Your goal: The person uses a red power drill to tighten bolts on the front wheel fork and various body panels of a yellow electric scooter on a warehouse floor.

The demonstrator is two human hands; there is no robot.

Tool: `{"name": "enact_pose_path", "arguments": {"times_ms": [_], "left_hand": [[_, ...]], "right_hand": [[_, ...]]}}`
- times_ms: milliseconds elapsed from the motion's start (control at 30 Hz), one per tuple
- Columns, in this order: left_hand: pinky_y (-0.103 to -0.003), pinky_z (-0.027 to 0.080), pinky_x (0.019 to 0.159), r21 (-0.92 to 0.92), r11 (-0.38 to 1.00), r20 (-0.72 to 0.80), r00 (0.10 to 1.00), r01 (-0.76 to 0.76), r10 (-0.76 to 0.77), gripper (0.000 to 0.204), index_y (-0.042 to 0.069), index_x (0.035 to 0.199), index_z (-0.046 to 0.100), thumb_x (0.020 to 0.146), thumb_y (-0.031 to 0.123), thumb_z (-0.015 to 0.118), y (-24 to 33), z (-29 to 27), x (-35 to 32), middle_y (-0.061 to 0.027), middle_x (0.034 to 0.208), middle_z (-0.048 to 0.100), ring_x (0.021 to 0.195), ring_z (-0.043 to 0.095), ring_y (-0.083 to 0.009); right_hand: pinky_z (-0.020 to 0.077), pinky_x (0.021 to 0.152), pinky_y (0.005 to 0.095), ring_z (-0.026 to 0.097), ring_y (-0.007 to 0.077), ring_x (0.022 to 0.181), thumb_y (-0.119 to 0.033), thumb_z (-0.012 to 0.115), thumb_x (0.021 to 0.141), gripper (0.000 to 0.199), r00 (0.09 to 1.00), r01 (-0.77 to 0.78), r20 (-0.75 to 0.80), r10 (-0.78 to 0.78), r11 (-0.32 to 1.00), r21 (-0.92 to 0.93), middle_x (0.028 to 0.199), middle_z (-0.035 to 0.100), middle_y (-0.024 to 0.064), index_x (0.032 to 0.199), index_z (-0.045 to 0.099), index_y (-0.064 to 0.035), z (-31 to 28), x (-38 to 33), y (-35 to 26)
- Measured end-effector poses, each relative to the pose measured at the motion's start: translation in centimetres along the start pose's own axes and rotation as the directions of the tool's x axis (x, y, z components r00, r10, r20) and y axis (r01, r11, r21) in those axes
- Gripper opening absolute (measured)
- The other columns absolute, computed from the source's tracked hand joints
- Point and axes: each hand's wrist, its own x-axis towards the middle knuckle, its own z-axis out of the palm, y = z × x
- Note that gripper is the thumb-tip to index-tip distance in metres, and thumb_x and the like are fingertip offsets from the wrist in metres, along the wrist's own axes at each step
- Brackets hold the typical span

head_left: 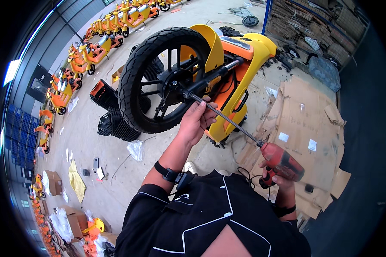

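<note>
A red cordless impact driver [283,162] is held by its grip in my right hand [283,182], fingers wrapped round it. From its nose a long metal extension bar [231,123] runs up and left. My left hand [197,119] is closed on the bar near its far end, guiding it beside the wheel. The bar's tip meets the black fork end next to the hub of the front wheel [131,85], which has a black tyre and spokes. That wheel belongs to a yellow and orange scooter [248,92], tilted with its wheel raised toward me. The fastener at the tip is hidden.
Flattened cardboard [309,120] lies at right. Black plastic crates [116,124] stand left of the wheel. Rows of scooters [94,51] line the far left. A blue-framed wire cage [321,25] holds stacked material. Cardboard boxes [75,222] and scraps are at lower left.
</note>
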Motion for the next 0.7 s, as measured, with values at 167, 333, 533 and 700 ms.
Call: {"name": "enact_pose_path", "arguments": {"times_ms": [167,333,533,700], "left_hand": [[-0.033,0.054,0.081,-0.029,1.000,-0.045,0.999,-0.009,0.008,0.034,0.005,0.135,0.053,0.108,0.026,0.047,0.0,0.5,0.0,-0.0094,0.115,0.070,0.101,0.070,-0.0220],[-0.033,0.054,0.081,-0.069,0.997,-0.037,0.999,-0.042,0.040,0.034,0.004,0.134,0.053,0.108,0.024,0.044,0.0,0.2,-0.5,-0.0108,0.115,0.070,0.101,0.070,-0.0223],[-0.032,0.054,0.080,-0.059,0.998,-0.029,0.999,-0.026,0.024,0.032,0.003,0.133,0.052,0.108,0.022,0.044,0.6,0.8,-0.5,-0.0130,0.119,0.068,0.101,0.070,-0.0212],[-0.033,0.053,0.080,-0.062,0.998,-0.045,0.999,-0.002,0.000,0.031,0.005,0.132,0.052,0.107,0.022,0.046,-0.1,-0.6,-0.7,-0.0124,0.115,0.067,0.100,0.069,-0.0216]], "right_hand": [[0.0524,0.074,0.0274,0.068,0.0177,0.087,-0.011,0.073,0.080,0.068,0.999,0.044,0.010,-0.043,0.977,-0.209,0.111,0.067,0.0196,0.141,0.048,0.0060,0.7,0.2,-1.8],[0.0505,0.065,0.0245,0.064,0.0120,0.077,-0.006,0.075,0.079,0.051,0.974,-0.217,-0.170,0.150,0.831,-0.513,0.087,0.068,0.0075,0.128,0.062,0.0018,1.8,2.0,-7.3],[0.0550,0.078,0.0333,0.068,0.0190,0.087,-0.006,0.073,0.080,0.054,0.997,-0.072,-0.011,0.071,0.973,-0.221,0.106,0.069,0.0158,0.130,0.057,0.0055,0.7,1.8,-6.4],[0.0542,0.075,0.0327,0.067,0.0202,0.087,-0.017,0.074,0.081,0.063,0.999,-0.034,0.003,0.034,0.991,-0.133,0.102,0.066,0.0137,0.135,0.050,0.0035,3.1,0.9,-4.1]]}}
